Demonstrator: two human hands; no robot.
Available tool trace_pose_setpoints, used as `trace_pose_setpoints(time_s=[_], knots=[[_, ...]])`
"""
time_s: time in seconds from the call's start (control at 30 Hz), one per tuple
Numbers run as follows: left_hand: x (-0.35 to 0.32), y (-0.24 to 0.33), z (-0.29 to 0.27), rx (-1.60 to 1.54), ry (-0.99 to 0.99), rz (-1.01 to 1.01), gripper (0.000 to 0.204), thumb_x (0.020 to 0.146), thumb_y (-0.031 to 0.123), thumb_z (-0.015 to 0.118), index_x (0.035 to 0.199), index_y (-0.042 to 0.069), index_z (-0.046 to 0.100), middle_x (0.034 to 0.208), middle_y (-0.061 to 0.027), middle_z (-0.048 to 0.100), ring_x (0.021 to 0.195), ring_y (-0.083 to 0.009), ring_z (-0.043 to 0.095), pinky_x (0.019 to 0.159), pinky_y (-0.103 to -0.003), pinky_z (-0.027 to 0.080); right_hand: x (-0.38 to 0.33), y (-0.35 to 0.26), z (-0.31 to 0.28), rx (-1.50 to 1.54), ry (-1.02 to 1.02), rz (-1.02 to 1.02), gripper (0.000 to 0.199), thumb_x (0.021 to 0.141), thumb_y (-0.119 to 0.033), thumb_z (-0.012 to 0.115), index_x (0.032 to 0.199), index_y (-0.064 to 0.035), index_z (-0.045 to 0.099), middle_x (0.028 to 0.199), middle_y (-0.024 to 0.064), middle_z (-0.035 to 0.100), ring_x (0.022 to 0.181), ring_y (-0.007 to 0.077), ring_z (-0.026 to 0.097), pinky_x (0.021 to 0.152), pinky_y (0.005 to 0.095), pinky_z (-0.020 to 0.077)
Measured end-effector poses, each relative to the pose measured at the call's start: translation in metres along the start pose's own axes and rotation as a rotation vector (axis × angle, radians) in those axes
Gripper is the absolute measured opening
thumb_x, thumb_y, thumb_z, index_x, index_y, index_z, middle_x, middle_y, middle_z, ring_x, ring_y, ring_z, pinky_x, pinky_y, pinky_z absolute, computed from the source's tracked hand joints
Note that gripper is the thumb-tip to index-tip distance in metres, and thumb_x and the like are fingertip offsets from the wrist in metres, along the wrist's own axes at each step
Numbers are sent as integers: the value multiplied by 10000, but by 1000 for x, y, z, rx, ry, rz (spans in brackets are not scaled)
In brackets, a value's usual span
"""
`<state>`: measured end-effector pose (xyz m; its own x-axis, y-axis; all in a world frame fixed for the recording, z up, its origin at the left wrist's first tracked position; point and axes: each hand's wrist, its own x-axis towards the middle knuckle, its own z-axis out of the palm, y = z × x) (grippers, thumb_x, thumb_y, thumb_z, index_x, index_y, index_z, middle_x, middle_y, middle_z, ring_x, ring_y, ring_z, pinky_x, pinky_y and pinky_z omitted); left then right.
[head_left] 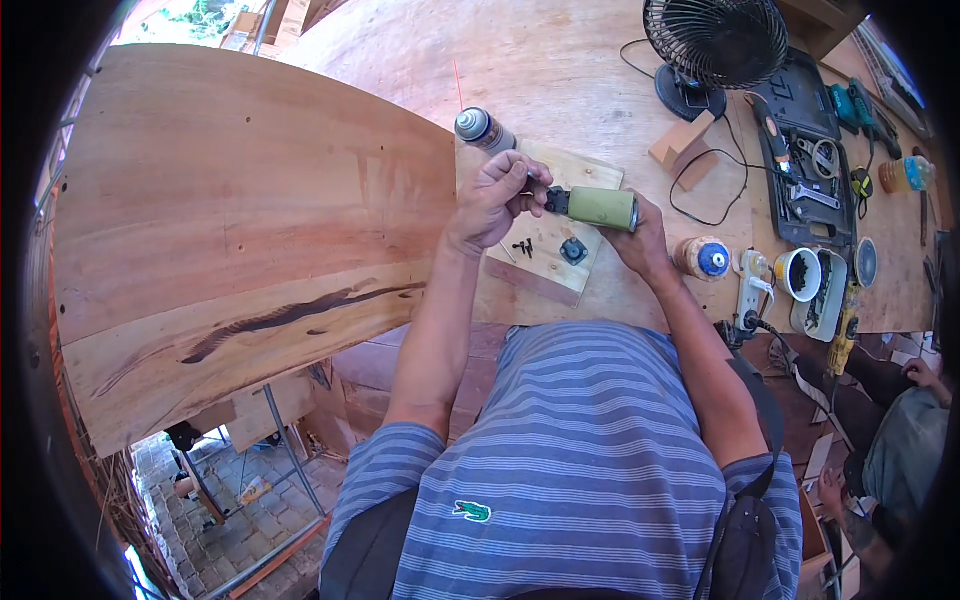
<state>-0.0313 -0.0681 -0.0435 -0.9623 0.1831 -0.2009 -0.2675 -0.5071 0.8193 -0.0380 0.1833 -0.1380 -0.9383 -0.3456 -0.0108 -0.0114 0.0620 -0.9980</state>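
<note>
The right hand (645,240) is wrapped around a small olive-green cylindrical tool body (603,207), fingers closed on its far end so that it lies roughly level above the bench, and the left hand (497,197) pinches the black fitting (557,200) at the tool's near end between thumb and fingertips, closed on it as if turning or seating it. Both grips meet over a pale square wooden block (548,262) that rests on the plywood workbench (560,70). Directly under the held tool, on that block, lie a few loose black screws (523,246) and a small dark round part (573,250), apart from each other and not yet on the tool, so the work looks partway through, with the pieces off and the fitting in hand; whether the tool is coming apart or going together cannot be told. Just beyond the left hand's knuckles a spray can (484,129) lies tilted on the bench. Out past the right hand's wrist stand a jar with a blue lid (706,259) and a white cup (798,274), and further off an open black tool case (805,150) and a small black fan (712,45). To the left of the left forearm a wide, dark-streaked wooden slab (240,230) leans across the bench edge.
</note>
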Motion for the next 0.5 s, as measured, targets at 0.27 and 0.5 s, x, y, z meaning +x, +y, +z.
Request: trace_pose_setpoints(time_s=[0.27, 0.5], knots=[[-9, -9, 50, 937, 590, 212, 198, 1035, 125, 628, 1100, -45, 705, 887, -101, 742, 692, -147, 683, 650, -280, 571, -2, -2, 8, -45, 51, -55, 284, 837, 30, 820, 1091, -15, 699, 1012, 64, 774, 931, 108, 709, 840, 278, 559], [-4, 16, 46, 1329, 431, 294, 271, 951, 126, 709, 1128, -78, 728, 796, -70, 722, 684, -94, 639, 658, -273, 529, -2, -6, 10, 30, 108, -54, 342, 801, 68, 771, 1126, -23, 719, 1022, 99, 773, 927, 167, 729, 834, 304, 561]])
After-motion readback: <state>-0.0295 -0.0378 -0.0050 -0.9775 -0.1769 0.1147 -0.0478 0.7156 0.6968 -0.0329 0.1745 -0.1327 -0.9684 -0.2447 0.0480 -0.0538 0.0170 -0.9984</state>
